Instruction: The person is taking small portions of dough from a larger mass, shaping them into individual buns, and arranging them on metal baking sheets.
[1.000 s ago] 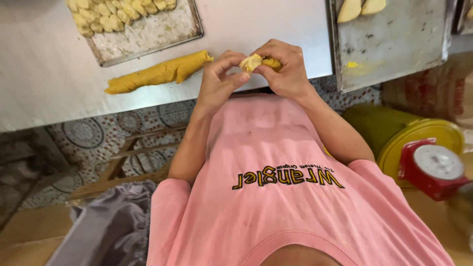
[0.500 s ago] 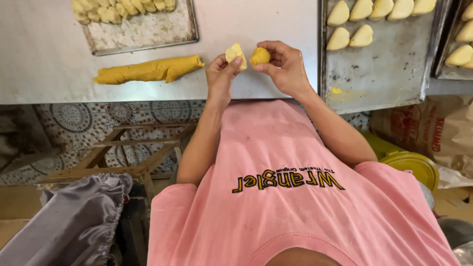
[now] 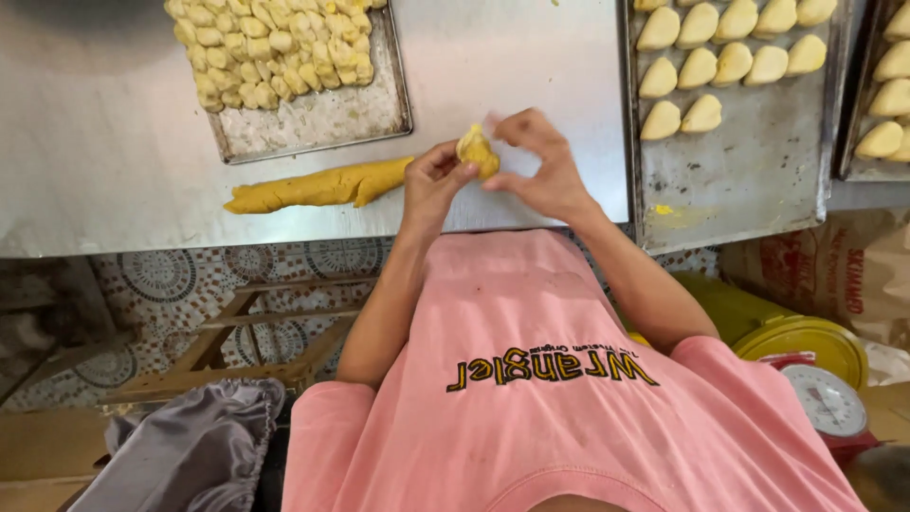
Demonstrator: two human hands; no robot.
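We see both hands meeting over the near edge of the steel desk (image 3: 531, 66). Left hand (image 3: 431, 180) and right hand (image 3: 536, 166) both pinch one small yellow dough piece (image 3: 477, 150) between fingertips, held just above the desk, not resting on it. Fingers cover most of the piece; we can't tell its full shape or whether anything is inside it.

A yellow dough log (image 3: 318, 185) lies on the desk just left of the left hand; whether its end touches the hand, we can't tell. Behind it is a tray of small lumps (image 3: 313, 118), cut off at the top edge, its lumps heaped at the far end. On the right, a tray of shaped pieces (image 3: 749, 171) carries pale folded pieces in rows, the top row cropped. A further tray (image 3: 886, 171) is cut by the right edge.

Below the desk: a yellow bucket lid (image 3: 806, 337) and a red scale (image 3: 829, 408), partly hidden by the pink shirt (image 3: 559, 417).
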